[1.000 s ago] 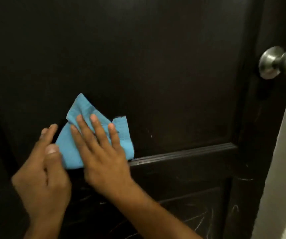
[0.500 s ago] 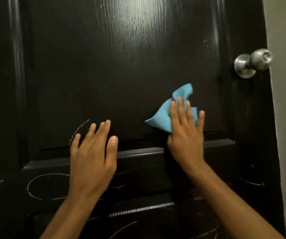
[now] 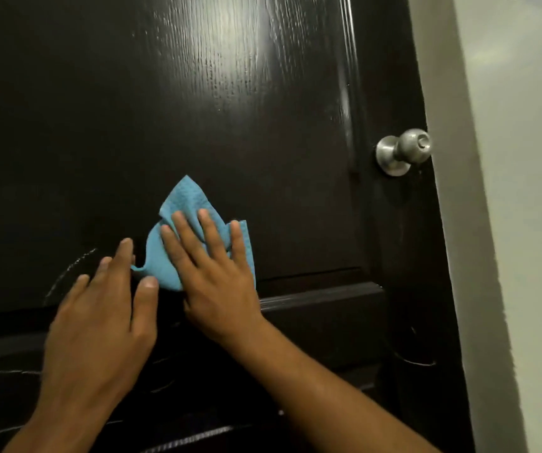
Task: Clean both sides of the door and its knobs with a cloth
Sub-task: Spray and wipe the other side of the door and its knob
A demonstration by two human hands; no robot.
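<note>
Left hand (image 3: pixel 99 325) was nearest, laid flat on the door (image 3: pixel 106 132) with fingers spread and extended, gripping nothing; its thumb tip sat just beside the lower left edge of the cloth (image 3: pixel 188 223), contact could not be told. Right hand (image 3: pixel 217 279) was just past it, palm flat, fingers (image 3: pixel 209 235) splayed, pressing the blue cloth against the dark panel rather than pinching it. Cloth was crumpled, one corner pointing up above the fingertips, another flap sticking out right of the little finger, lower edge just above the horizontal moulding (image 3: pixel 322 299) between the panels. Faint white scribble marks (image 3: pixel 67 273) showed on the door left of the left hand and lower down on the bottom rail. Door surface was glossy dark wood grain with a light glare near the top. Round metal knob (image 3: pixel 403 150) sat at the door's right edge, up and well apart from the cloth, untouched. Pale wall (image 3: pixel 508 223) ran beyond the door's edge on the right.
</note>
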